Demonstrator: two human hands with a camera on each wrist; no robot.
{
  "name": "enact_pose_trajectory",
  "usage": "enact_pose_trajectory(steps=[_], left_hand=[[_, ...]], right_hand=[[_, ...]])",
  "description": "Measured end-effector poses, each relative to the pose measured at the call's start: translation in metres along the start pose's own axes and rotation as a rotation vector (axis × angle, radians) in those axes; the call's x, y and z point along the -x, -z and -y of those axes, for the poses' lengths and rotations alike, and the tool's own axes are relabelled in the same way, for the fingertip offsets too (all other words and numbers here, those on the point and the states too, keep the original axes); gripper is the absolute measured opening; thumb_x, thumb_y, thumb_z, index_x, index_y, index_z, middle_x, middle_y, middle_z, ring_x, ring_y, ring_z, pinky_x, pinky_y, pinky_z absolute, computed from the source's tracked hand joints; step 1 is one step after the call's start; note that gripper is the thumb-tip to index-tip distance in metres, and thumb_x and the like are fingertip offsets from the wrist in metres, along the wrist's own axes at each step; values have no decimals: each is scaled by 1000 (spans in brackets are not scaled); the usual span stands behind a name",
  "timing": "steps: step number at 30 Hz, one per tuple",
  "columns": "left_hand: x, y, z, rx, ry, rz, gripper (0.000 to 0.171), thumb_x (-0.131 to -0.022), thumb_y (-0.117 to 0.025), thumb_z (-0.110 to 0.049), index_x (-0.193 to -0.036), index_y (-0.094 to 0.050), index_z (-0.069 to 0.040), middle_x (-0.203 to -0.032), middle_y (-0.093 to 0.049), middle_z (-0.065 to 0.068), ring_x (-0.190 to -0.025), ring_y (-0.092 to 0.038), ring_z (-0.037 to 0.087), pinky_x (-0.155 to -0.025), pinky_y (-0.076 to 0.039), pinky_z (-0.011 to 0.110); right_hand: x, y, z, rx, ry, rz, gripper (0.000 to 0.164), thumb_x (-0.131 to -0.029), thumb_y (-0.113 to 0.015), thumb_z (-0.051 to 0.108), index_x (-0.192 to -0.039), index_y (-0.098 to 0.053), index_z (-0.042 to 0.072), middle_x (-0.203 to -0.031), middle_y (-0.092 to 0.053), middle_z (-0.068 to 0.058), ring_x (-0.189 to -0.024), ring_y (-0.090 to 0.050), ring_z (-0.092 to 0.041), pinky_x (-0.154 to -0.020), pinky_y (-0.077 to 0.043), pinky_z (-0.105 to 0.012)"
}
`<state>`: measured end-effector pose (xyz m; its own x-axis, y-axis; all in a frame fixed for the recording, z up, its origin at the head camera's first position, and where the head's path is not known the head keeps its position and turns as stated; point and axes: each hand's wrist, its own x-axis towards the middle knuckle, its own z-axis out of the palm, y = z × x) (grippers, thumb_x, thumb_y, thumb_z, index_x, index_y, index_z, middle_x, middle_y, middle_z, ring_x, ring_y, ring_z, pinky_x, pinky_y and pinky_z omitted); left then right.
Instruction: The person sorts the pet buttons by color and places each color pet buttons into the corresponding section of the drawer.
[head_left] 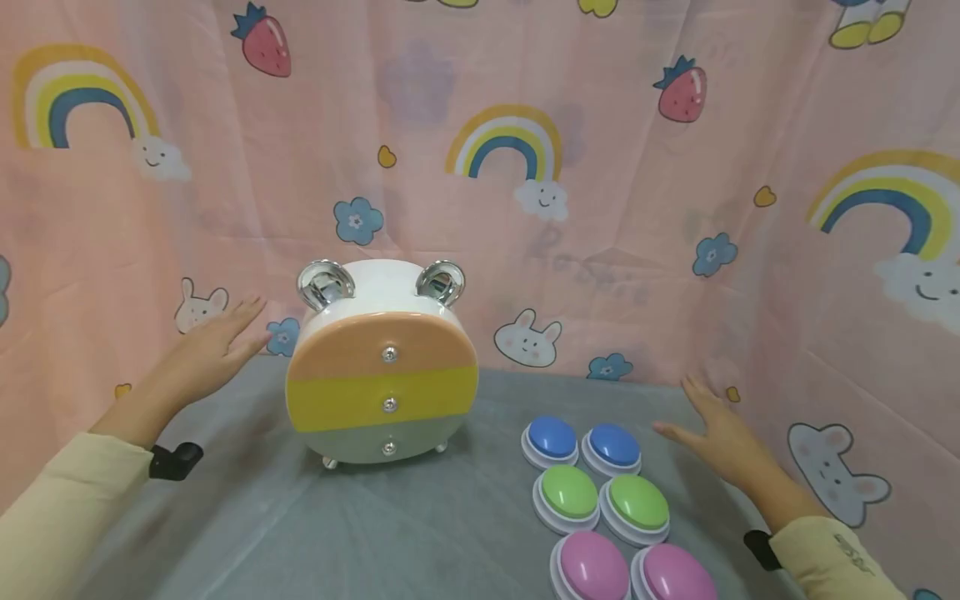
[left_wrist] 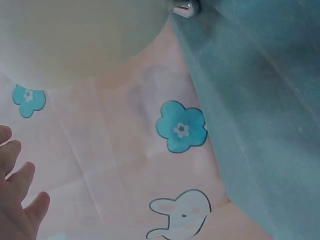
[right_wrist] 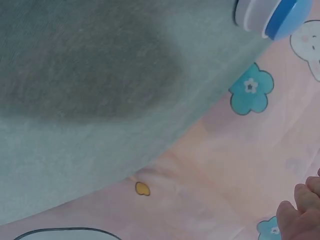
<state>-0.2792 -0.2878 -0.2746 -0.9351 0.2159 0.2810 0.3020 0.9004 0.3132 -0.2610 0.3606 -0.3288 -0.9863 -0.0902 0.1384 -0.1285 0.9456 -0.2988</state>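
The alarm-clock-shaped drawer cabinet (head_left: 337,402) stands left of centre in the frame on the grey table (head_left: 450,533), its oval front stretching widest from side to side. The left hand (head_left: 210,350) is the nearer one, with the cabinet just to the right of its fingers, apparently untouched. Over at the right, the right hand (head_left: 727,440) hangs near a blue dome button (head_left: 615,444). Both hands' fingers look extended and empty.
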Motion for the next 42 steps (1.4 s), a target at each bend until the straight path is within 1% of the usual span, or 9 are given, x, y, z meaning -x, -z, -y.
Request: enact_pose_trajectory(steps=[8, 14, 16, 19, 22, 27, 32, 36, 42], left_hand=[[5, 1, -4, 104, -10, -42, 66, -107, -36, -43, -161, -13, -14, -166, -13, 19, -150, -16, 49, -113, -19, 75], [10, 1, -8, 160, -56, -92, 61, -107, -37, -38, -160, -20, -12, -166, -15, 17, -152, -11, 46, -114, -13, 77], [10, -1, -11, 172, -72, -104, 60, -107, -37, -37, -160, -21, -13, -166, -15, 17, -153, -10, 45, -114, -9, 78], [12, -2, -15, 196, -70, -112, 59, -107, -38, -37, -160, -22, -16, -166, -17, 18, -152, -12, 47, -112, -10, 79], [14, -3, -20, 211, -47, -114, 60, -107, -38, -39, -160, -21, -19, -165, -19, 19, -150, -16, 50, -109, -15, 81], [15, -3, -24, 249, -3, -83, 60, -107, -38, -43, -160, -19, -25, -165, -20, 17, -148, -22, 51, -106, -25, 79], [17, -5, -27, 269, 10, -73, 58, -106, -37, -45, -160, -18, -32, -165, -22, 12, -144, -29, 52, -104, -29, 79], [19, -6, -29, 276, 4, -88, 56, -107, -38, -44, -159, -21, -34, -165, -24, 11, -143, -32, 53, -103, -29, 79], [24, -7, -34, 340, -47, -117, 53, -107, -41, -39, -157, -29, -33, -165, -24, 11, -147, -28, 49, -107, -28, 76]], right_hand=[[-1, 1, 10, -36, 43, -12, 101, -93, -56, 63, -160, -7, 4, -164, -10, -28, -141, -20, -61, -104, -21, -81], [1, 0, 19, -56, 66, -20, 101, -93, -60, 58, -160, -6, 4, -164, -11, -27, -141, -23, -60, -105, -24, -80], [2, 0, 21, -63, 76, -20, 101, -93, -60, 57, -160, -5, 6, -164, -11, -26, -141, -23, -60, -105, -24, -80], [3, -1, 24, -73, 102, -28, 100, -93, -62, 55, -161, -5, 7, -165, -10, -24, -141, -24, -60, -105, -25, -79], [5, -2, 30, -84, 120, -37, 98, -93, -64, 53, -161, -8, 8, -166, -10, -22, -141, -25, -59, -104, -26, -80], [6, -2, 40, -78, 123, -32, 99, -91, -64, 55, -161, -12, 8, -166, -11, -22, -141, -26, -58, -104, -28, -79], [8, -3, 48, -68, 126, -28, 100, -90, -64, 57, -161, -12, 9, -165, -13, -22, -141, -27, -58, -104, -29, -79], [10, -3, 54, -80, 146, -37, 98, -90, -66, 54, -161, -12, 13, -166, -14, -20, -142, -26, -57, -104, -28, -79], [12, -3, 63, -108, 202, -62, 95, -90, -69, 50, -161, -17, 13, -165, -19, -20, -142, -29, -55, -104, -29, -78]])
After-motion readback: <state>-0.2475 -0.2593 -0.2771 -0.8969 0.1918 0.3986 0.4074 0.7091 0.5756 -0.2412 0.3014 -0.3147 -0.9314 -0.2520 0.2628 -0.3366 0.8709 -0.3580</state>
